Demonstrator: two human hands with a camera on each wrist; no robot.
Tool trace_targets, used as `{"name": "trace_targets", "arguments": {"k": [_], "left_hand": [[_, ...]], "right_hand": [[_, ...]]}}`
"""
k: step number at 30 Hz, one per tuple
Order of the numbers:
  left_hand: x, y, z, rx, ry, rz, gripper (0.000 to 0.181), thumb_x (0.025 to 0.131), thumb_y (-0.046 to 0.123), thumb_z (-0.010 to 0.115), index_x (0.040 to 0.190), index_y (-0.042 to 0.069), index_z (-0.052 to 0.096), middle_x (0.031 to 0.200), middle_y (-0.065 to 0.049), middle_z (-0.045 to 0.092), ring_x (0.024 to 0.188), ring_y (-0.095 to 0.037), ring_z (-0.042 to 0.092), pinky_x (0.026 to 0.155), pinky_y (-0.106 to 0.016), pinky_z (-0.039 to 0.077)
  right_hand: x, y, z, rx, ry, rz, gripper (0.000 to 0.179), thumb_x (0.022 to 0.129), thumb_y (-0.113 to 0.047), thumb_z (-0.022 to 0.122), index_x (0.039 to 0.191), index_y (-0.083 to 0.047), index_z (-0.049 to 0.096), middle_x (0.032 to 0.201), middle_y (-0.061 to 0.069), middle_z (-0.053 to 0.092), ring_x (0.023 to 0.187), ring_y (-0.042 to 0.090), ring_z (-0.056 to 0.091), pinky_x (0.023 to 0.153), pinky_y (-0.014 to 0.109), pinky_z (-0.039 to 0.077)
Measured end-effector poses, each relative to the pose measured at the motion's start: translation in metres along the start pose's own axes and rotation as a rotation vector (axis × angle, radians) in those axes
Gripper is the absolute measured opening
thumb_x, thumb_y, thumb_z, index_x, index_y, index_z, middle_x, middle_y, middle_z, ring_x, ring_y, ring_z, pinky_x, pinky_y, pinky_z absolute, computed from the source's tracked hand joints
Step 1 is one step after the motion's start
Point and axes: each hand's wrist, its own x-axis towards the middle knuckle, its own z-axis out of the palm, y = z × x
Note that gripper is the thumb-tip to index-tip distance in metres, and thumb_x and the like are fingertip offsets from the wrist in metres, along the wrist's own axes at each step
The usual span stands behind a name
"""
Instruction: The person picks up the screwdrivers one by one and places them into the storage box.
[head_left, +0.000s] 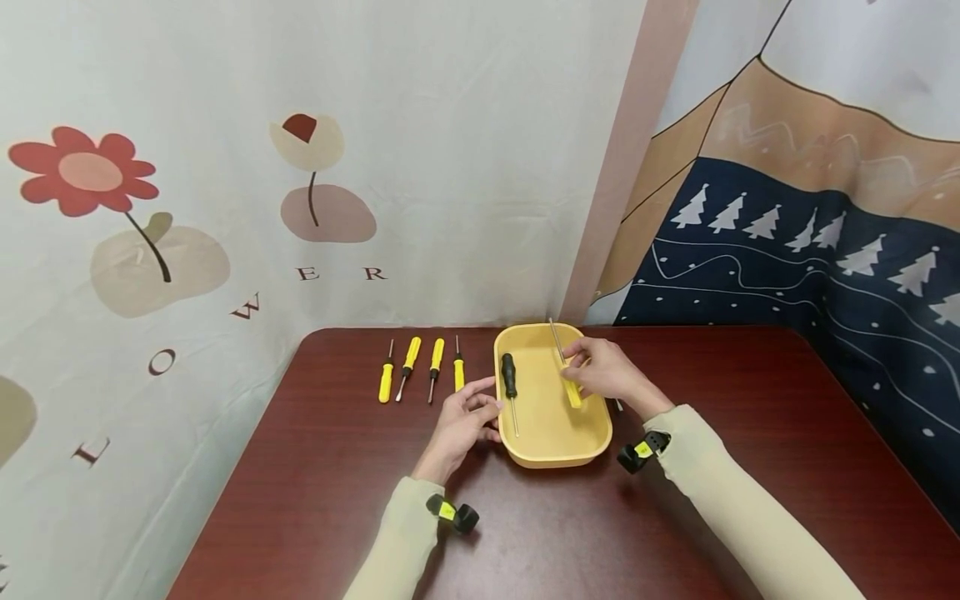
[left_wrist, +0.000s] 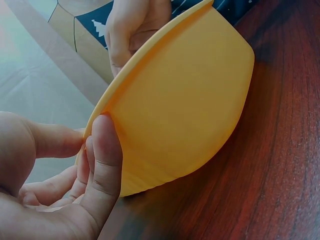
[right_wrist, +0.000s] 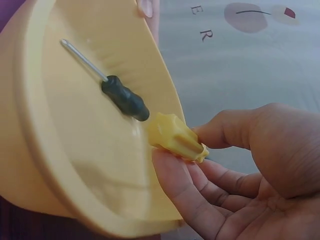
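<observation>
In the head view, my right hand (head_left: 606,370) pinches a yellow-handled screwdriver (head_left: 573,394) above the right side of a yellow plastic tray (head_left: 555,460). Its metal shaft points toward the far rim. The right wrist view shows the handle (right_wrist: 175,137) between thumb and fingers, with the shaft out of sight. My left hand (head_left: 459,423) holds the tray's left rim, and in the left wrist view its fingers (left_wrist: 106,145) lie against the tray wall (left_wrist: 185,95). Inside the tray lies a black-handled screwdriver (head_left: 509,377).
Several yellow-handled screwdrivers (head_left: 436,360) lie in a row left of the tray on the dark red-brown table (head_left: 315,467). A small metal tip (head_left: 618,405) shows just right of the tray, under my right wrist. Printed curtains (head_left: 465,167) hang behind the table.
</observation>
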Motion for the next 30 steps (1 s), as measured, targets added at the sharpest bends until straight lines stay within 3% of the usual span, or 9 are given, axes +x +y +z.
{"name": "trace_targets", "arguments": {"k": [11,20,30], "left_hand": [[0.0,0.0,0.0,-0.013,-0.003,0.007,0.053,0.097,-0.001,0.064,0.148,0.002,0.05,0.093,-0.003,0.059,0.072,-0.014,0.059,0.055,-0.026,0.059],[-0.001,-0.001,0.001,-0.014,-0.008,0.01,0.053,0.096,-0.002,0.064,0.148,0.001,0.05,0.091,-0.003,0.06,0.071,-0.014,0.06,0.056,-0.027,0.059],[-0.001,-0.001,0.001,0.006,-0.001,0.014,0.053,0.097,-0.001,0.064,0.148,0.002,0.05,0.092,-0.005,0.061,0.072,-0.015,0.06,0.056,-0.027,0.059]], "right_hand": [[0.007,-0.007,0.012,-0.025,-0.03,-0.014,0.033,0.089,-0.011,0.071,0.118,0.002,0.065,0.098,0.015,0.063,0.061,0.015,0.065,0.063,0.039,0.065],[0.01,-0.007,0.023,-0.018,-0.071,0.001,0.03,0.092,-0.01,0.071,0.118,0.003,0.063,0.092,0.011,0.06,0.061,0.016,0.064,0.059,0.032,0.063],[0.014,-0.013,0.033,-0.056,-0.093,0.036,0.031,0.092,-0.013,0.073,0.118,0.001,0.064,0.09,0.01,0.061,0.062,0.017,0.067,0.06,0.032,0.064]]}}
